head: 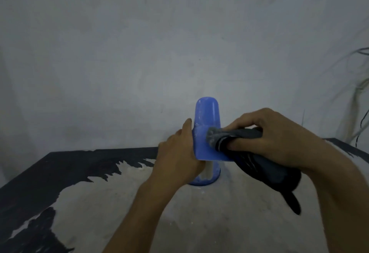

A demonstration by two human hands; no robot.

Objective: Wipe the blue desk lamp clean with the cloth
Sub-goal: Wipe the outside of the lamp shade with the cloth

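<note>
The blue desk lamp [206, 121] stands near the far edge of the table, its rounded head folded up against the wall and its round base on the tabletop. My left hand [177, 153] grips the lamp's left side, thumb pointing up along it. My right hand [267, 139] holds a dark grey cloth [219, 137] bunched in its fingers and presses the cloth's end against the lamp's front face. The rest of the cloth hangs down below my right wrist. Small white specks show on the lamp's blue surface.
The table [111, 203] has a worn top, pale in the middle with black patches at the left and far edges. A grey wall [159, 53] rises right behind the lamp. Several cables [362, 113] hang at the far right.
</note>
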